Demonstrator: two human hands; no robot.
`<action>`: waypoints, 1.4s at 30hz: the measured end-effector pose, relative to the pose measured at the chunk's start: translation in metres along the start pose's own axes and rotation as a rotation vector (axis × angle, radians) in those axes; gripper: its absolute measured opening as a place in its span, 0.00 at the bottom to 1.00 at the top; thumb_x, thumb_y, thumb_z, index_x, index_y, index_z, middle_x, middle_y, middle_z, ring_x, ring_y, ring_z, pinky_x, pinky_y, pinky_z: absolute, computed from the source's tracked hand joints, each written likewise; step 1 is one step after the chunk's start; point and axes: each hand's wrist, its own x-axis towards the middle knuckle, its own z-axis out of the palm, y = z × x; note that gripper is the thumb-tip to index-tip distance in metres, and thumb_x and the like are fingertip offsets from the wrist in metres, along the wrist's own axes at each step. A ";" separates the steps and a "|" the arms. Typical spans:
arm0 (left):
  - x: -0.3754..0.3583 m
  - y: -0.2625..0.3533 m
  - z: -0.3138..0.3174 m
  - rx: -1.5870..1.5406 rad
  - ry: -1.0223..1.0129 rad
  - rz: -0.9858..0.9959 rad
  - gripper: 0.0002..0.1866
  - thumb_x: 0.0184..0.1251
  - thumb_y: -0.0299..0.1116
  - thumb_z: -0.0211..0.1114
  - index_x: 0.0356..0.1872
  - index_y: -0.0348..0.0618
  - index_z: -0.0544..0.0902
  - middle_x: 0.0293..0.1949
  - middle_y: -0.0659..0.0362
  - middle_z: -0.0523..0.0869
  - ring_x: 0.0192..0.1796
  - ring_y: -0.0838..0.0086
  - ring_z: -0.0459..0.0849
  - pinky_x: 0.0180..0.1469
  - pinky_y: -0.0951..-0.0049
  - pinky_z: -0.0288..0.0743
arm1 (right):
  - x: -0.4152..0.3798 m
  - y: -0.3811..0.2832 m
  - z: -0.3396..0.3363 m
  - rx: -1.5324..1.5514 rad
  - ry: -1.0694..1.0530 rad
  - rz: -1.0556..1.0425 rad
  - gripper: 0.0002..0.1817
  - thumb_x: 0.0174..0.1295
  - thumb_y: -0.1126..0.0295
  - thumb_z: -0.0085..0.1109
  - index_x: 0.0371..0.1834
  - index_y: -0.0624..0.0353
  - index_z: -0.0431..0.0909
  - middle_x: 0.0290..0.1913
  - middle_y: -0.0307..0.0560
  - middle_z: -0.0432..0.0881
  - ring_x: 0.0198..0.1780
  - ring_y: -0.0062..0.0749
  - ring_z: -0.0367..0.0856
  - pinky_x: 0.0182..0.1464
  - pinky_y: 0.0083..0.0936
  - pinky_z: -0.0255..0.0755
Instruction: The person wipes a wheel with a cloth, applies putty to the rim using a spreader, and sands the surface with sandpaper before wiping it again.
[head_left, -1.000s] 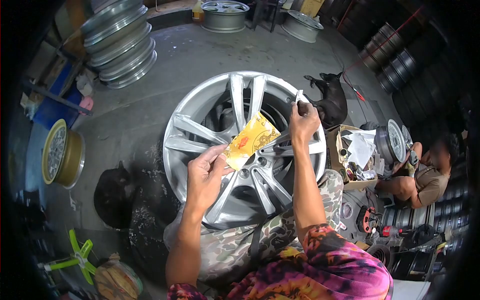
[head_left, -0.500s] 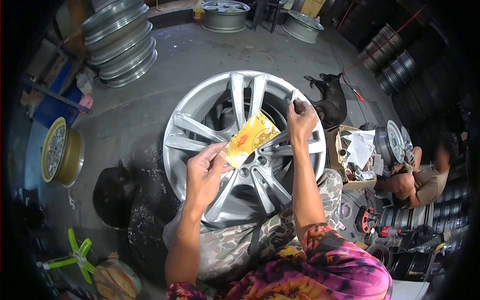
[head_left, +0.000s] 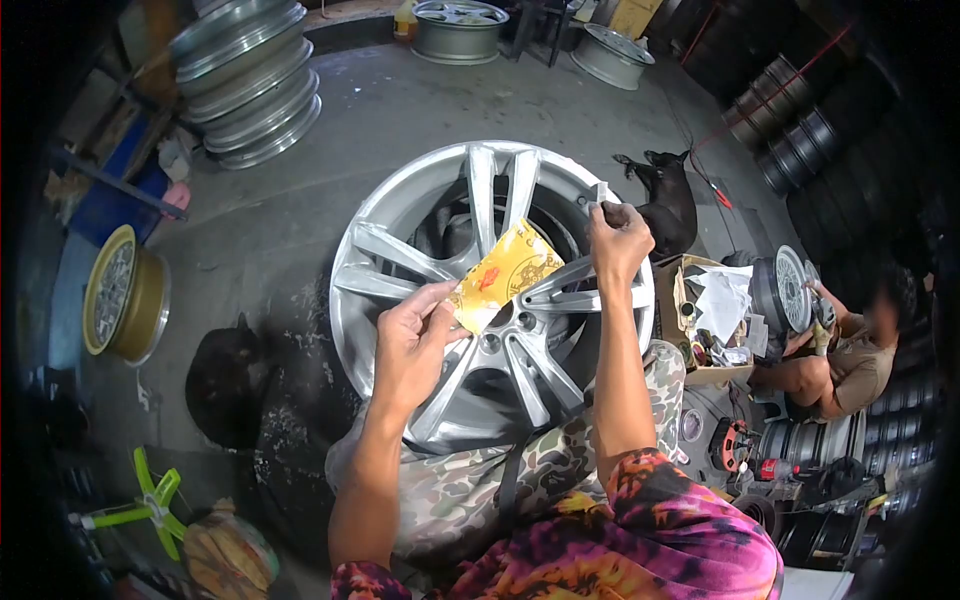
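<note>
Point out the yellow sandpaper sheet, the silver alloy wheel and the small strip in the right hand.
yellow sandpaper sheet (head_left: 503, 276), head view, its printed middle.
silver alloy wheel (head_left: 372, 245), head view, a left spoke.
small pale strip (head_left: 602, 192), head view, its tip above the right hand (head_left: 618, 240).

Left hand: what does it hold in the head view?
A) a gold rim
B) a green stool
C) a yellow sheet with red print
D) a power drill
C: the left hand pinches a yellow sheet with red print over the silver wheel.

Grey concrete floor, stacked rims
</note>
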 end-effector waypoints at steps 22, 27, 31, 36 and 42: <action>-0.001 0.002 -0.004 0.023 0.017 -0.013 0.15 0.77 0.23 0.54 0.59 0.27 0.78 0.51 0.50 0.86 0.51 0.70 0.87 0.52 0.71 0.86 | -0.001 -0.029 0.051 0.010 -0.157 -0.242 0.12 0.55 0.70 0.70 0.36 0.70 0.85 0.33 0.58 0.85 0.33 0.47 0.86 0.41 0.36 0.79; -0.002 0.004 -0.002 0.013 0.004 -0.006 0.15 0.77 0.23 0.54 0.59 0.27 0.79 0.51 0.51 0.86 0.51 0.70 0.87 0.53 0.71 0.86 | 0.002 -0.028 0.052 0.036 -0.045 -0.283 0.12 0.55 0.70 0.69 0.35 0.71 0.85 0.33 0.58 0.84 0.34 0.46 0.86 0.41 0.37 0.79; -0.001 0.002 -0.004 0.018 0.009 -0.004 0.15 0.77 0.23 0.54 0.59 0.27 0.79 0.51 0.50 0.86 0.51 0.70 0.87 0.53 0.70 0.86 | 0.001 -0.032 0.051 -0.075 -0.176 -0.312 0.11 0.56 0.71 0.69 0.34 0.71 0.85 0.32 0.57 0.84 0.35 0.46 0.86 0.40 0.38 0.78; 0.000 0.000 -0.007 0.010 0.020 0.004 0.15 0.77 0.23 0.53 0.59 0.28 0.79 0.52 0.50 0.86 0.51 0.70 0.87 0.54 0.69 0.86 | 0.006 -0.020 0.047 0.028 -0.073 -0.239 0.12 0.55 0.70 0.70 0.34 0.70 0.85 0.31 0.57 0.85 0.33 0.47 0.85 0.40 0.38 0.77; 0.000 0.001 -0.005 0.006 0.004 0.001 0.15 0.77 0.23 0.53 0.59 0.27 0.78 0.51 0.50 0.86 0.51 0.70 0.87 0.54 0.70 0.86 | 0.006 -0.026 0.056 -0.008 -0.140 -0.221 0.13 0.54 0.69 0.70 0.34 0.70 0.85 0.32 0.60 0.85 0.34 0.49 0.86 0.40 0.39 0.78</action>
